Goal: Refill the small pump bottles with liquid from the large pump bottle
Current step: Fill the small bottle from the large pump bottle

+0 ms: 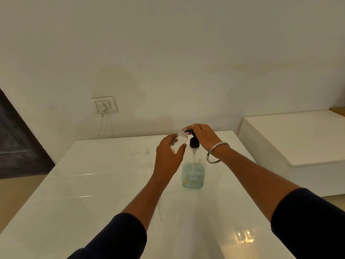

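The large clear pump bottle [193, 174] stands near the middle of the white table [84, 193], with pale blue liquid filling its lower part and a black pump head on top. My right hand [203, 136], a metal bangle on its wrist, rests on that pump head. My left hand [169, 156] holds a small clear bottle [182, 138] tilted, its open neck right at the pump's spout. The small bottle has no cap on and looks empty.
A white wall stands behind the table, with a socket [105, 105] and a plugged-in cable hanging down. A lower white cabinet [298, 139] sits to the right. A dark door [16, 139] is at the left.
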